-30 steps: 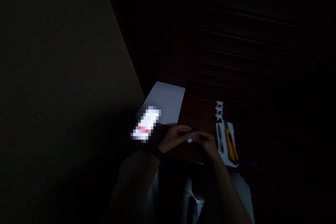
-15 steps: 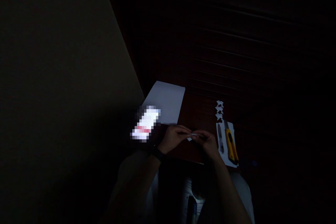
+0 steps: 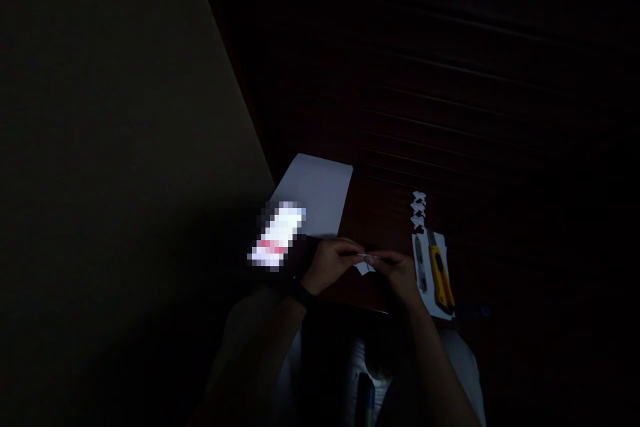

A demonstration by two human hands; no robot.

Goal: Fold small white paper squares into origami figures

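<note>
Between my two hands is a small piece of folded white paper point(image 3: 365, 268), its lower points showing beneath my fingers. My left hand point(image 3: 334, 261), with a dark band at the wrist, pinches it from the left. From the other side my right hand point(image 3: 399, 271) grips the same paper, thumb and fingertips pressed together. The exact folds are hidden by my fingers and the dim light. Both hands are just above the dark reddish table point(image 3: 350, 291), near its front edge.
To the right, a yellow box cutter point(image 3: 441, 279) and a pen point(image 3: 420, 263) lie on white paper point(image 3: 434, 309). Several small folded paper pieces point(image 3: 418, 208) stand in a row behind them. A blurred lit screen point(image 3: 278, 235) and a white sheet point(image 3: 320, 190) are at left, beside a wall point(image 3: 125, 113).
More of the white paper shows below my fingers now, with pointed lower edges. My right fingers have straightened slightly; my left hand has barely moved.
</note>
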